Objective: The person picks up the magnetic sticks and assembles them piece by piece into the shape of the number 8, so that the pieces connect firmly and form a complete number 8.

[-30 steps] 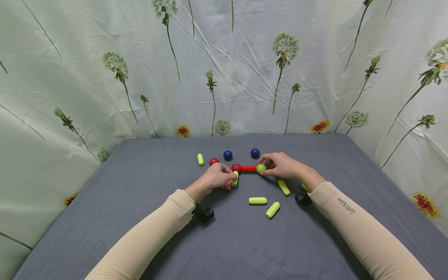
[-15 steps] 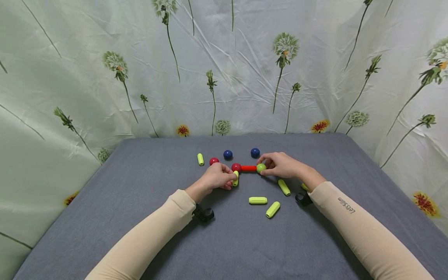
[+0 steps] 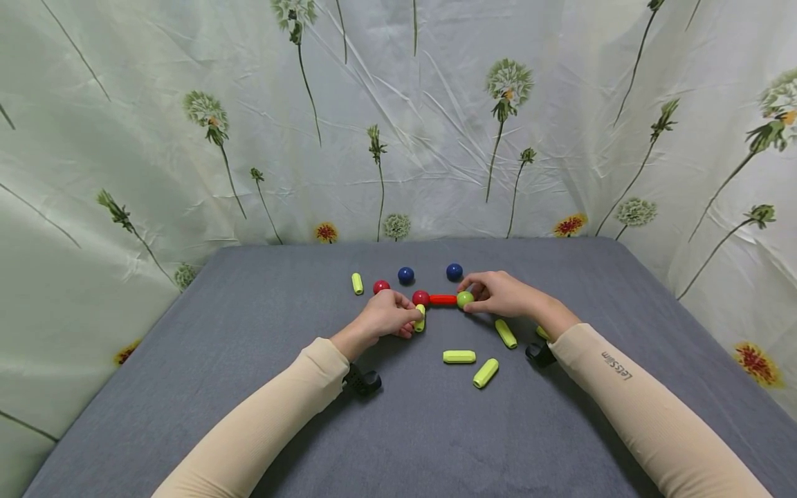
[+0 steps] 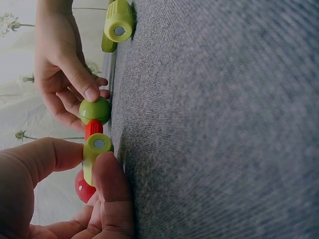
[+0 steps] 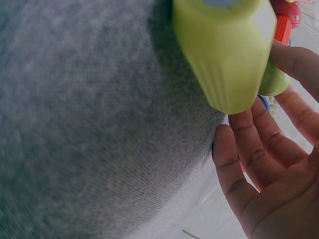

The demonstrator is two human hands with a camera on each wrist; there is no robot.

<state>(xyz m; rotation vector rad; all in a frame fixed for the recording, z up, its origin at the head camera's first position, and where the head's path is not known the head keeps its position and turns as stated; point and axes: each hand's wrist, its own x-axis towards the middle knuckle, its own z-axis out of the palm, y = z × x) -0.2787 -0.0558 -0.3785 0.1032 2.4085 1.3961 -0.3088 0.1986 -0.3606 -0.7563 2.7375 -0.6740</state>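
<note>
My left hand (image 3: pixel 385 315) pinches a yellow-green magnetic rod (image 3: pixel 420 319) between thumb and finger. The rod's far end meets a red ball (image 3: pixel 420 298), and a round metal disc shows in its near end in the left wrist view. A red rod (image 3: pixel 443 299) joins that ball to a green ball (image 3: pixel 465 299) on the right. Thumb and fingers of my right hand (image 3: pixel 501 294) hold the green ball. In the right wrist view a large, close yellow-green rod (image 5: pixel 227 59) partly covers the green ball (image 5: pixel 274 79).
Two blue balls (image 3: pixel 406 275) lie behind the joined pieces. Another red ball (image 3: pixel 381 286) and a yellow-green rod (image 3: pixel 357 283) are at the back left. Several more rods (image 3: pixel 459 357) are scattered in front and right on the grey cloth (image 3: pixel 398 436). A flowered curtain (image 3: pixel 436 138) hangs behind.
</note>
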